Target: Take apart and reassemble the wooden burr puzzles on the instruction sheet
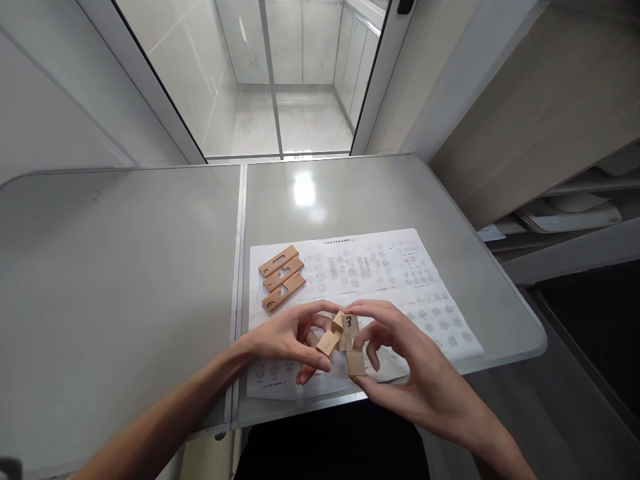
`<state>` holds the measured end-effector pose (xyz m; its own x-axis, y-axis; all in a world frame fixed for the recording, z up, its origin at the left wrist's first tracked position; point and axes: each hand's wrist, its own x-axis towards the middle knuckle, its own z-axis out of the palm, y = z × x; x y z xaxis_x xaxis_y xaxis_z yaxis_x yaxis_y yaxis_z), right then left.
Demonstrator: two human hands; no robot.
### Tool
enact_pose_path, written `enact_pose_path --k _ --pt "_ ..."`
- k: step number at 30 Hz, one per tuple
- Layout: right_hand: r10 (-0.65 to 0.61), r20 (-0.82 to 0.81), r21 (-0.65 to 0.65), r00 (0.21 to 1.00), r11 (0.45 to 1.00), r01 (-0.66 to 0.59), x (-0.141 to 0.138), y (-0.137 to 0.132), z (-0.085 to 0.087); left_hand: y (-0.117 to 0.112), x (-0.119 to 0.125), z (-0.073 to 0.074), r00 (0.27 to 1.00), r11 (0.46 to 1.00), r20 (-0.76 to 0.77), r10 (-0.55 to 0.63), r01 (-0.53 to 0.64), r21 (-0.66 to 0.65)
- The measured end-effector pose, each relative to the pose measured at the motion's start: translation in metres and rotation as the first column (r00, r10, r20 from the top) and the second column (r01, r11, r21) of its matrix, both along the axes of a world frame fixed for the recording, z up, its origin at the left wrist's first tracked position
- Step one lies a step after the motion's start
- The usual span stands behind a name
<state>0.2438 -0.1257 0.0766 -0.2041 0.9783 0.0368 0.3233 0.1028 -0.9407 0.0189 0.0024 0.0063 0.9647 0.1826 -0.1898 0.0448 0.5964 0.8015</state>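
Observation:
My left hand (300,337) is closed on a notched wooden puzzle piece (328,343), thumb below and fingers above. A second wooden puzzle piece (356,363), with a black "3" near its top, is pinched between the thumb and fingers of my right hand (400,347). The two pieces are close together above the printed sheet; whether they touch or interlock I cannot tell. Beyond my left hand, three notched wooden pieces (283,275) lie side by side on the sheet, each bearing a handwritten mark. Fingers cover part of both held pieces.
A large printed sheet (435,293) with small diagrams lies on the grey folding table (150,267). A metal seam (239,253) divides the tabletop. A glass door (285,80) stands behind it. Shelves (560,207) holding papers are at the right.

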Motion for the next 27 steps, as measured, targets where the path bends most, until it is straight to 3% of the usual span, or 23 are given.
enact_pose_path --k 6,11,27 --pt "0.169 0.160 -0.014 0.973 0.985 -0.169 0.002 0.005 0.021 0.000 -0.001 0.007 0.988 0.988 0.009 -0.153 0.153 0.014" --pt "0.293 0.171 -0.064 0.941 0.956 -0.286 -0.001 0.008 0.030 -0.001 -0.003 0.008 0.983 0.983 -0.010 -0.184 0.185 0.009" --pt "0.355 0.302 -0.067 0.885 0.934 -0.352 -0.019 0.003 0.046 -0.003 -0.003 0.002 0.976 0.971 -0.046 -0.211 0.215 0.106"
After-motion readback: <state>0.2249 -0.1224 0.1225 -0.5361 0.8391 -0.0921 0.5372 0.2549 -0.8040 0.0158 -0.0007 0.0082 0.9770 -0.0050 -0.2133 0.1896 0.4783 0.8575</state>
